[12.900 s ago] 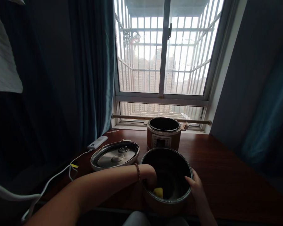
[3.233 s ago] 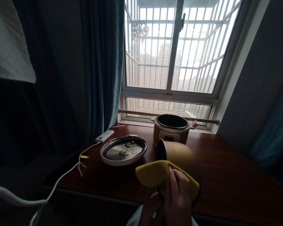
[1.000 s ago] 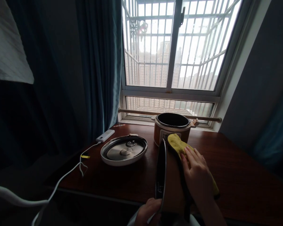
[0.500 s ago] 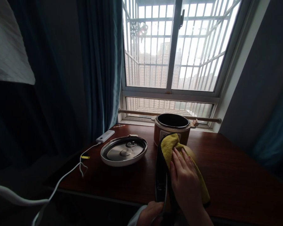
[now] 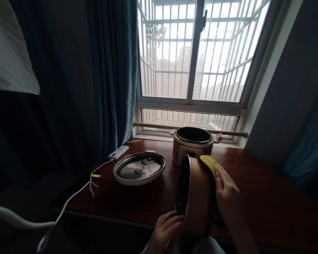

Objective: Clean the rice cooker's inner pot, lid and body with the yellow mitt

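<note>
A cooker's inner pot (image 5: 197,197), gold outside and dark inside, is tipped on its side above the table's near edge, its mouth facing left. At its lower rim, my left hand (image 5: 166,227) grips the wall, fingers over the edge. My right hand (image 5: 228,192) presses a yellow cloth (image 5: 210,163) with a dark border against the pot's right side, by the base. Part of the cloth hangs down behind the hand and is hidden. Behind the pot stands the cooker body (image 5: 193,144), its top uncovered and its front panel partly hidden.
The cooker lid (image 5: 139,168) lies upside down on the brown table (image 5: 254,197), left of the pot. Behind it are a white power bank (image 5: 118,153) and its white cable (image 5: 74,197) with a yellow tag. A rail (image 5: 161,126) crosses below the barred window.
My right hand and the cloth have slid right, from the pot's upper side toward its base, uncovering the gold wall. My left hand has moved up slightly, its fingers now over the rim.
</note>
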{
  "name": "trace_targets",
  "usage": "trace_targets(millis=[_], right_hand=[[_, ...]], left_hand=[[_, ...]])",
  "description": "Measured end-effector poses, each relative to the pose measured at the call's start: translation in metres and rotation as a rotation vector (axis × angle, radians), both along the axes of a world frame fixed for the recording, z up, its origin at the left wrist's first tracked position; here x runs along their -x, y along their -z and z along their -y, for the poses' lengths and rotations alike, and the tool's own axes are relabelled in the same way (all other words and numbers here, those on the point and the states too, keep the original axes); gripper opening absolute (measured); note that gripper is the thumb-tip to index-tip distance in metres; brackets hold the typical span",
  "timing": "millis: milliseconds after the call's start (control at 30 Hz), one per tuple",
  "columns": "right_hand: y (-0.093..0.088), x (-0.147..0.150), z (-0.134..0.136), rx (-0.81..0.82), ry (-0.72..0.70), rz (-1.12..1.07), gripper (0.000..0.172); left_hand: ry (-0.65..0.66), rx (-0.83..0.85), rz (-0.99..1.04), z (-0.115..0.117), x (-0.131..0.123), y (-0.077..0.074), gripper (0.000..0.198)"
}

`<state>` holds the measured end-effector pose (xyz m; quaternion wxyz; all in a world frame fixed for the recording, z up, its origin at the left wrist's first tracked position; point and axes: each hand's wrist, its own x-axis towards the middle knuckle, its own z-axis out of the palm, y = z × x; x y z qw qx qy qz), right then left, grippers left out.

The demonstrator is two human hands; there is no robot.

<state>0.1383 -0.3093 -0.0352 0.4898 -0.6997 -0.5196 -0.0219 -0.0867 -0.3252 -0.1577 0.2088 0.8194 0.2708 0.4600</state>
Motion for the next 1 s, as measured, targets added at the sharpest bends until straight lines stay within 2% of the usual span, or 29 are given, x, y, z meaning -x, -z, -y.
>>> trace_targets(millis=[100,233,300,367,567,733,867,1000], right_hand=[[0.001,0.009,0.005,-0.02,0.008,0.019,0.056],[0.001,0.019,0.011,-0.023,0.029,0.072,0.057],[0.004,0.02,0.012,-0.033,0.048,0.104,0.058],[0.007,0.018,0.012,-0.047,0.074,0.156,0.058],[0.01,0.03,0.011,-0.098,0.109,0.411,0.053],[-0.005,0.063,0.006,-0.138,-0.058,0.619,0.041],[-0.015,0.069,-0.007,-0.105,-0.107,0.609,0.039],[-0.018,0.054,-0.02,-0.068,-0.09,0.558,0.039]], left_hand=[[0.045,0.171,-0.035,0.002,0.002,-0.038,0.05],[-0.004,0.5,0.162,-0.001,-0.018,-0.089,0.041],[0.019,0.574,0.232,-0.004,-0.031,-0.104,0.042],[0.024,0.609,0.252,-0.007,-0.041,-0.111,0.044],[-0.068,0.585,0.278,-0.004,-0.043,-0.104,0.043],[-0.005,0.543,0.412,-0.001,-0.05,-0.088,0.038],[-0.044,0.475,0.479,-0.004,-0.062,-0.071,0.036],[-0.065,0.415,0.43,-0.007,-0.067,-0.054,0.038]])
